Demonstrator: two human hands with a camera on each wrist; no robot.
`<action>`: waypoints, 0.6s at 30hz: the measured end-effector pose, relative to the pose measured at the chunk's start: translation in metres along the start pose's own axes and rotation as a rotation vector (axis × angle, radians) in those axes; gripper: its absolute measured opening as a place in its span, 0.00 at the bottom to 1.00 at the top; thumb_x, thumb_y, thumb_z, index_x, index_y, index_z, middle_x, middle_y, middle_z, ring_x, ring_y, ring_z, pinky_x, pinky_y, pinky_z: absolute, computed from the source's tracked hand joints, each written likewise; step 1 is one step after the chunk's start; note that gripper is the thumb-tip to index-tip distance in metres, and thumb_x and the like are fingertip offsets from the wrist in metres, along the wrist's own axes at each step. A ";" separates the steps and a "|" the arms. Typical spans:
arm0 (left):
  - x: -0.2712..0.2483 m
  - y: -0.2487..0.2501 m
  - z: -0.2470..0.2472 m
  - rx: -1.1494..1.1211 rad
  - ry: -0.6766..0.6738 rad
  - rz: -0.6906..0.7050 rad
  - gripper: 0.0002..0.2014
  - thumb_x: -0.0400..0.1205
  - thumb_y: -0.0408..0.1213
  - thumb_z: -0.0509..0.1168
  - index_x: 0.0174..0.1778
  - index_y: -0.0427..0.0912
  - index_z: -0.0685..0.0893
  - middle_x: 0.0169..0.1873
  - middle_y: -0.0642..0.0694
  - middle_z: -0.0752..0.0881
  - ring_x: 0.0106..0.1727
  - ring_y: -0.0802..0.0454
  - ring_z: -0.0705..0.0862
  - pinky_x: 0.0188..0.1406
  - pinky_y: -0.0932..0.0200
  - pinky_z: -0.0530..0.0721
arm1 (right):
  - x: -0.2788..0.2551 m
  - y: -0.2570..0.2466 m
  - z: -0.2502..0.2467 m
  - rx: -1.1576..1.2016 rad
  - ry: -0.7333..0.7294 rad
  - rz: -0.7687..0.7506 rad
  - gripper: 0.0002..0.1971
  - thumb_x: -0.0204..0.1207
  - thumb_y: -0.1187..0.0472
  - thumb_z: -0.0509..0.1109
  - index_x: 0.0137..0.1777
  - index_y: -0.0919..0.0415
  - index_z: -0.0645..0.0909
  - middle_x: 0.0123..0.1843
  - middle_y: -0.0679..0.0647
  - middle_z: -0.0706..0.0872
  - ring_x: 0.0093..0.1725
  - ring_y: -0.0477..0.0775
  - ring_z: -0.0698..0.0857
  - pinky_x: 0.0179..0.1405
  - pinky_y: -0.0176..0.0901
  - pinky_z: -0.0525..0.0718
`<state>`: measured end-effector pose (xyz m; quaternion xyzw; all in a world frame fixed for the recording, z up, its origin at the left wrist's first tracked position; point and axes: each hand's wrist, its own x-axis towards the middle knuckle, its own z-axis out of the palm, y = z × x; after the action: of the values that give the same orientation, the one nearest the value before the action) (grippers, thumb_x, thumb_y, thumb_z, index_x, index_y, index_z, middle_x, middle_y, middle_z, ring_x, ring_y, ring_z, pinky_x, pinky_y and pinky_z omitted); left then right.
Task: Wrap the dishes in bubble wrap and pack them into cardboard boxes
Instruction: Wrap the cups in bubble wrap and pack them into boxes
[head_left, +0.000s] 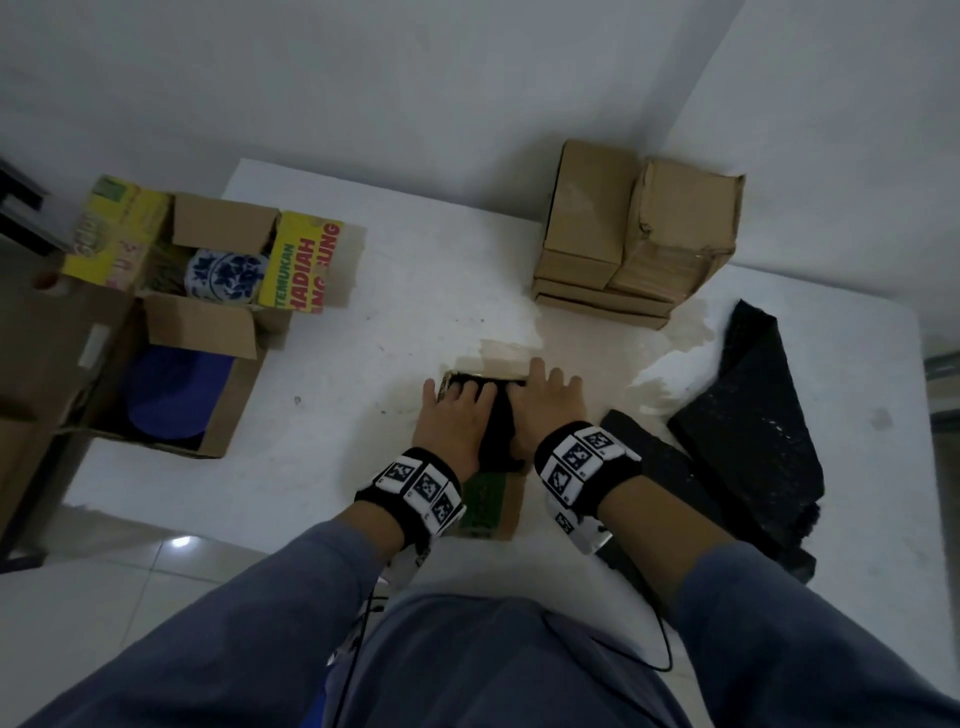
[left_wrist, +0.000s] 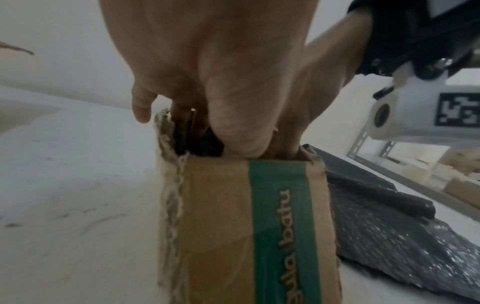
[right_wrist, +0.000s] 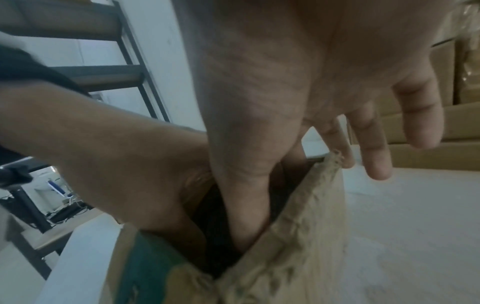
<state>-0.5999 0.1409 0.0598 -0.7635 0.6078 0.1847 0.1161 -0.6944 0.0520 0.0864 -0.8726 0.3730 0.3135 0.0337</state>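
White table (head_left: 363, 332): both hands, left (head_left: 451, 422) and right (head_left: 545, 410), pressed fingers-down on black bubble-wrapped bundle (head_left: 500, 421) inside small torn brown cardboard box (left_wrist: 233, 226), fingers fairly straight.

white table (head_left: 426, 291) in a white-walled corner, pale tiled floor (head_left: 130, 597), dark shelving (right_wrist: 130, 67)
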 end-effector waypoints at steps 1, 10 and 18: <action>-0.002 0.000 0.002 0.029 0.005 0.014 0.42 0.74 0.44 0.71 0.81 0.46 0.56 0.74 0.44 0.72 0.76 0.41 0.70 0.78 0.36 0.59 | -0.001 0.000 0.000 -0.021 0.017 -0.016 0.31 0.71 0.46 0.75 0.73 0.52 0.73 0.76 0.61 0.63 0.70 0.66 0.70 0.67 0.59 0.70; 0.011 -0.005 -0.006 0.085 -0.054 0.028 0.49 0.67 0.46 0.74 0.80 0.46 0.54 0.69 0.46 0.79 0.73 0.39 0.66 0.65 0.38 0.65 | 0.008 -0.004 0.002 0.003 -0.068 -0.009 0.36 0.69 0.42 0.74 0.77 0.47 0.69 0.80 0.59 0.57 0.75 0.64 0.64 0.70 0.61 0.66; 0.008 -0.009 -0.008 0.107 -0.039 0.108 0.45 0.71 0.43 0.72 0.82 0.44 0.57 0.72 0.43 0.76 0.76 0.38 0.66 0.80 0.31 0.47 | -0.001 0.001 0.004 0.047 0.106 -0.119 0.27 0.69 0.47 0.73 0.67 0.53 0.78 0.73 0.58 0.67 0.72 0.63 0.68 0.73 0.64 0.65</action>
<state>-0.5885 0.1330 0.0630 -0.7186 0.6547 0.1727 0.1586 -0.6974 0.0533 0.0843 -0.9077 0.3287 0.2553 0.0528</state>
